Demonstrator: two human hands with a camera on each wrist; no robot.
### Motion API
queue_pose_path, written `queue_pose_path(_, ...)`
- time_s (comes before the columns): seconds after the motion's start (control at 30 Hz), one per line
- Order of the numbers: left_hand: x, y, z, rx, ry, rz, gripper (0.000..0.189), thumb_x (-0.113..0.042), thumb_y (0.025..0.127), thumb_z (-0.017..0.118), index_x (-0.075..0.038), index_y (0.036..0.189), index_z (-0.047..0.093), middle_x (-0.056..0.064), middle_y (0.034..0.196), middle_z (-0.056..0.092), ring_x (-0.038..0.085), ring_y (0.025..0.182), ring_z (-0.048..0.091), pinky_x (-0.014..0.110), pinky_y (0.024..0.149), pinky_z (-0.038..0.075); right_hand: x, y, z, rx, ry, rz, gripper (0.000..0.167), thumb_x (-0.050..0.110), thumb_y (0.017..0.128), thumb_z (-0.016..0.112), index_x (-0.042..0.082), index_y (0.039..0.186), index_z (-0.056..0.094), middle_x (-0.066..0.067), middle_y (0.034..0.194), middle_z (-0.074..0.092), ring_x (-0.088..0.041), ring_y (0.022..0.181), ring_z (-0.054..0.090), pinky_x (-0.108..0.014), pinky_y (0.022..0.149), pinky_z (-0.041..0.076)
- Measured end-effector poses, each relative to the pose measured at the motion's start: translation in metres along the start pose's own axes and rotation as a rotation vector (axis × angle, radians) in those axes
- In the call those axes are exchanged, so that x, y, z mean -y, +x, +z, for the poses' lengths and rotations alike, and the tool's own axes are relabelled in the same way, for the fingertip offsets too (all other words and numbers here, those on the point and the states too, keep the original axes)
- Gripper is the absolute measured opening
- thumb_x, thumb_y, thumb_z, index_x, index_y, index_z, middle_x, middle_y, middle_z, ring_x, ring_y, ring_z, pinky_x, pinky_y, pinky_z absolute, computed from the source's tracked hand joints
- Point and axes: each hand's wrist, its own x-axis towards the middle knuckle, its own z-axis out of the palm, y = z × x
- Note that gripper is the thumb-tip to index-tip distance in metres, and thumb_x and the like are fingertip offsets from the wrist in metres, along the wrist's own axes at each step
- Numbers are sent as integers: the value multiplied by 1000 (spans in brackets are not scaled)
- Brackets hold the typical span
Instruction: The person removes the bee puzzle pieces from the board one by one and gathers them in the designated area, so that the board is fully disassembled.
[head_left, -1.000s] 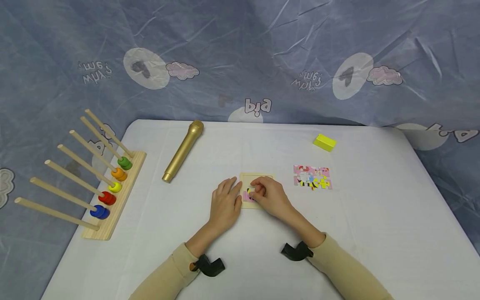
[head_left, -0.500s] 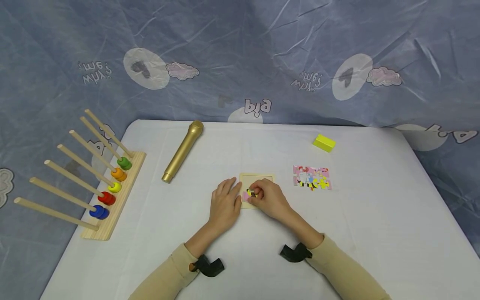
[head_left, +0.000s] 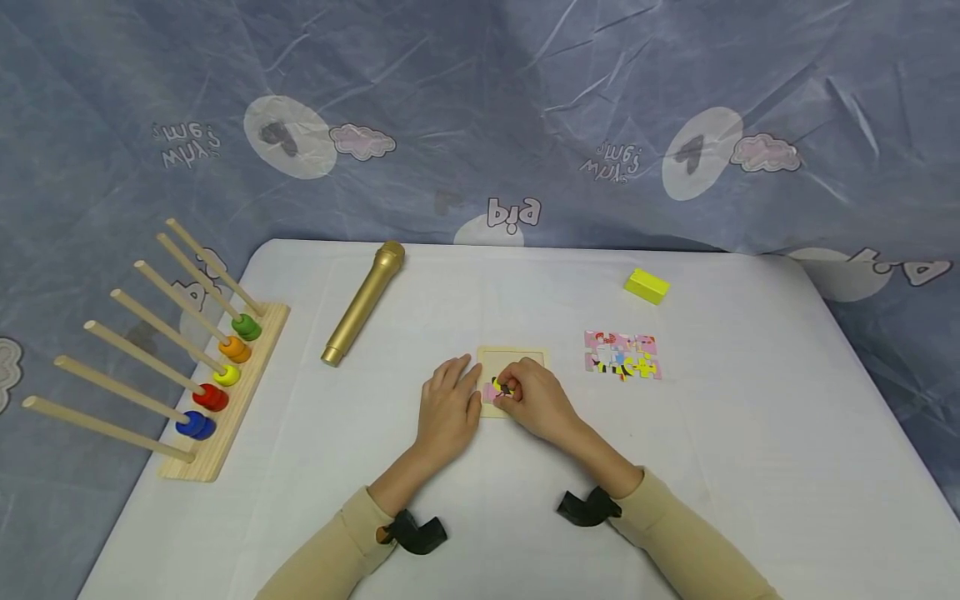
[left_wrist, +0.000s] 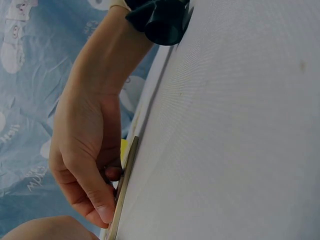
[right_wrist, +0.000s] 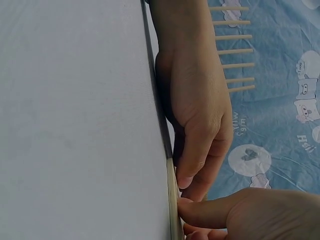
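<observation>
Head view: the right hand (head_left: 538, 402), pinching a puzzle piece (head_left: 501, 384), has edged nearer over the wooden tray's (head_left: 498, 361) near-left part, apparently seating it; the left hand (head_left: 447, 405), fingers extended, rests alongside.

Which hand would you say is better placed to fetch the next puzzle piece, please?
Probably the right hand: the puzzle pieces outside the wooden tray lie on its side, though its fingertips are at the tray now. The left hand, by the opposite edge, would have to cross over.
</observation>
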Motion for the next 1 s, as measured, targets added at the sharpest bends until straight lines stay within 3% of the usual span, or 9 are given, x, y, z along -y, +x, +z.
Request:
queue_pose_path(0.27,0,0,0,0,0,-3,36,-11,92,60,-4,128,64,14,140,55,31,130,46,49,99,40,4,-1,-1,16,-1,13,23,6,75,81,5,90,65,-2,77,53,-9,67,46,-24,61,38)
queue_pose_path(0.67,0,0,-1,-10,-9,7,36,-11,91,62,-3,126,64,14,139,56,31,130,46,49,98,40,3,-1,-1,25,37,-31,18,2,79,75,9,87,61,0,73,59,-8,65,50,-23,58,39)
queue_pose_path(1.0,-2,0,-2,-10,-6,10,36,-12,92,62,-3,127,64,15,139,56,31,130,46,49,98,40,2,-1,-9,-14,237,-2,6,2,88,64,6,91,62,-2,76,61,-9,63,54,-20,58,44)
